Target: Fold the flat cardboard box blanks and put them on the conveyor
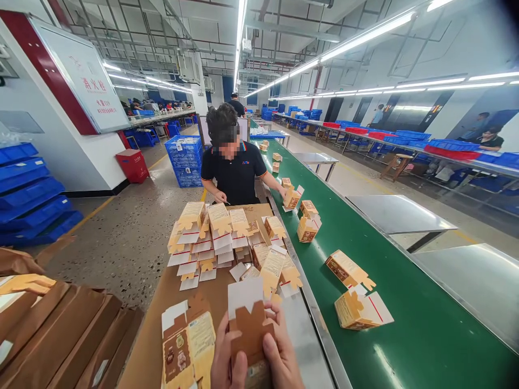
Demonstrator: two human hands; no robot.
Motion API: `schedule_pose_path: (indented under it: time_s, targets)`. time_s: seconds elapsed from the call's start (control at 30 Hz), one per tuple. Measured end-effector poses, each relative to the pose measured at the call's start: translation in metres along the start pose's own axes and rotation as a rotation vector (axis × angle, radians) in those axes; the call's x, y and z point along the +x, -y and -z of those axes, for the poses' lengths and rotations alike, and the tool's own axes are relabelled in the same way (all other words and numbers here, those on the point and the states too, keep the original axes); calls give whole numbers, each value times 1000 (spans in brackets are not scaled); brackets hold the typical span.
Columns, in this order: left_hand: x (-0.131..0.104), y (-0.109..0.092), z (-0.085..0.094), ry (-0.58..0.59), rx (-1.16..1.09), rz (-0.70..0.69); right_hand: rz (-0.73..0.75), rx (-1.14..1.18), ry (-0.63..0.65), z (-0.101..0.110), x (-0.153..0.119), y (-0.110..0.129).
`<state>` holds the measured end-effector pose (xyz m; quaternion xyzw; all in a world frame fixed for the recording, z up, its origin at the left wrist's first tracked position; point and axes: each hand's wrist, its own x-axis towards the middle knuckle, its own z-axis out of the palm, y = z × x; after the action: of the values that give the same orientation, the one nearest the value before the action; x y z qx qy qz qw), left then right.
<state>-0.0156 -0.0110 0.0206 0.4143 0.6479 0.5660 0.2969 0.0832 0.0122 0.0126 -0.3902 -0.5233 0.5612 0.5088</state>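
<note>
Low in the middle of the head view, a small brown cardboard box [252, 332] with raised flaps is gripped between both my hands. My left hand [229, 351] clasps its left side, thumb in front. On its right side, the fingers and thumb of my right hand [279, 348] press against the card. Flat printed box blanks [188, 340] in brown and cream lie on the cardboard-covered table to the left. Just beyond my hands rises a pile of part-folded boxes [219, 232], many with white flaps standing out.
A green conveyor belt [365, 265] runs along the right, carrying several boxes [357, 310]. Across the table sits a co-worker [233, 167], one hand at a box on the belt. Brown paper-wrapped bundles [73, 340] fill the lower left; blue crates [32, 189] stand behind.
</note>
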Motion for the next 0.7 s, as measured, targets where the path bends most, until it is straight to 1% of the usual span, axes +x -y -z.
schedule_pose_path:
  time_s: [0.07,0.13,0.2,0.23,0.3,0.37,0.4,0.47,0.53,0.57,0.6,0.63,0.67,0.7]
  targets:
    - [-1,3,-4,-25,-132,-61,30,22,-19,2,-2,-2]
    - [-1,8,-7,-75,-226,-128,81,5,-26,5,-2,-3]
    - [1,13,-7,-92,-174,-199,147,-103,-1,7,-1,-3]
    - [2,16,-5,-69,-97,-226,163,-172,26,8,0,-3]
    - [4,22,-1,19,42,-244,152,-274,66,10,2,-3]
    - [6,26,3,90,77,-230,101,-306,90,11,3,-2]
    - [8,26,4,88,73,-211,77,-296,100,11,3,-2]
    - [13,25,5,1,43,-129,17,-212,145,13,0,-3]
    - [24,22,7,-86,-72,35,-104,-71,240,16,-5,-8]
    - [31,22,9,-98,-148,127,-185,2,278,18,-7,-12]
    - [39,23,12,-81,-199,202,-268,64,283,21,-8,-17]
    - [47,27,16,-41,-176,248,-347,113,247,26,-6,-22]
    - [55,33,22,0,-83,272,-407,147,174,32,-1,-25]
    - [63,42,30,28,63,277,-442,166,80,39,8,-28]
